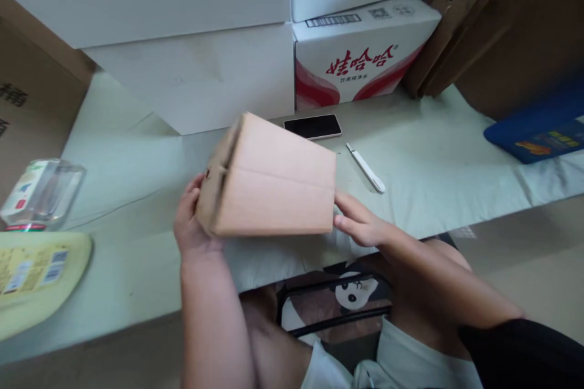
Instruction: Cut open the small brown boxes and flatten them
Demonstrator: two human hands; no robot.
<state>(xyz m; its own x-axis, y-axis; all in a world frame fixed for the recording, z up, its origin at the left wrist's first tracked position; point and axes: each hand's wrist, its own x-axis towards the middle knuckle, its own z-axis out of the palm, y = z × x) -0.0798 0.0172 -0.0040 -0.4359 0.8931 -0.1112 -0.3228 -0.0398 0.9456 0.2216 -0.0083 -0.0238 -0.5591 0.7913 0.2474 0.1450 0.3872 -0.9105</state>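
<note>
I hold a small brown cardboard box (274,179) tilted above the near edge of the table (433,164), between both hands. My left hand (191,222) cups its left end, where the flaps meet, fingers wrapped behind it. My right hand (360,222) presses against its right end with fingers together. The box's closed seam faces me.
A black phone (312,126) and a white pen-like tool (365,168) lie just behind the box. Big white cartons (196,73) and a red-printed white carton (360,55) line the back. A clear jar (43,194) and yellow packet (36,273) sit at left, a blue item (538,130) at right.
</note>
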